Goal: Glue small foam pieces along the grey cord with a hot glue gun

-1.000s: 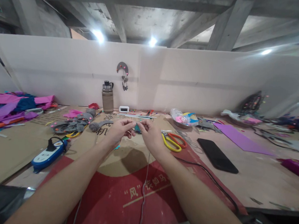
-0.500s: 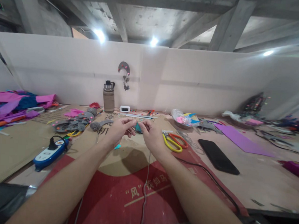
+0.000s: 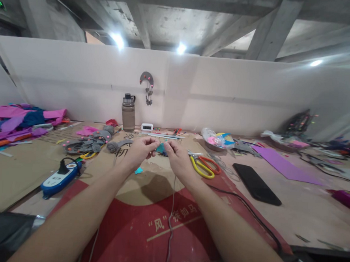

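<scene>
Between my two hands is a small teal piece point(image 3: 161, 148), perhaps felt, pinched from both sides above the cardboard. My left hand point(image 3: 142, 152) has thumb and forefinger closed on its left edge. My right hand point(image 3: 177, 157) pinches its right edge. A grey cord point(image 3: 172, 210) hangs below my right hand and runs down over the red printed part of the cardboard point(image 3: 127, 231). Another turquoise scrap point(image 3: 138, 170) lies just below my left hand. Scissors with yellow and orange handles point(image 3: 204, 166) rest right of my right hand.
A blue and white power strip point(image 3: 59, 179) lies at left, near a pile of grey felt pieces point(image 3: 88, 143). A bottle point(image 3: 128, 114) and a small digital clock point(image 3: 147, 127) stand by the back wall. At right are a black phone point(image 3: 256, 184) and a purple sheet point(image 3: 285, 165).
The teal piece shows more broadly between my fingertips, and my hands have shifted very slightly. The view has moved a little; the other things lie as before.
</scene>
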`<control>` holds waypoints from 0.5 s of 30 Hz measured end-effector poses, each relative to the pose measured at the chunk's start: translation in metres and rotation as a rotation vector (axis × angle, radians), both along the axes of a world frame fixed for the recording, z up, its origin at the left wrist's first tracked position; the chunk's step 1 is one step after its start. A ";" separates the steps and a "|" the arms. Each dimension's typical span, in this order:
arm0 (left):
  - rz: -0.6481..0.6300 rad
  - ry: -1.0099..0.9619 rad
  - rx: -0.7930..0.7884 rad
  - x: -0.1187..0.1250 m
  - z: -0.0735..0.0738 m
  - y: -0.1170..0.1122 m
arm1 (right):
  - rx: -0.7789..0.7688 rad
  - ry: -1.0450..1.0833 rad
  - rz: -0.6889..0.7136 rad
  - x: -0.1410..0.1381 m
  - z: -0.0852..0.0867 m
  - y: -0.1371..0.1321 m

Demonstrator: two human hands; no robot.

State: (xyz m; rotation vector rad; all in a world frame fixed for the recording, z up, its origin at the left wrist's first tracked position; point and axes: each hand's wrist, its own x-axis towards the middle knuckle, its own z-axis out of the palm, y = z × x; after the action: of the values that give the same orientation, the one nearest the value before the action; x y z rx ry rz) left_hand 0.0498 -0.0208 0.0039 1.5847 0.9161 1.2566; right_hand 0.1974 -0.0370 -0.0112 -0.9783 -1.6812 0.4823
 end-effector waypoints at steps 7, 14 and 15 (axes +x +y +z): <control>-0.040 -0.084 -0.056 0.002 -0.001 0.000 | -0.020 -0.010 -0.044 -0.001 -0.001 0.001; -0.123 -0.147 -0.189 0.001 -0.002 0.002 | -0.014 0.002 -0.096 -0.001 -0.002 0.001; -0.112 -0.165 -0.190 0.000 -0.003 0.003 | -0.010 0.009 -0.097 -0.001 -0.003 0.001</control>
State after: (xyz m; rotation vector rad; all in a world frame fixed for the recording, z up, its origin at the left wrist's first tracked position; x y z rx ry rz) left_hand 0.0501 -0.0176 0.0011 1.3441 0.8061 1.1662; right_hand 0.1966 -0.0360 -0.0139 -1.0587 -1.6167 0.4308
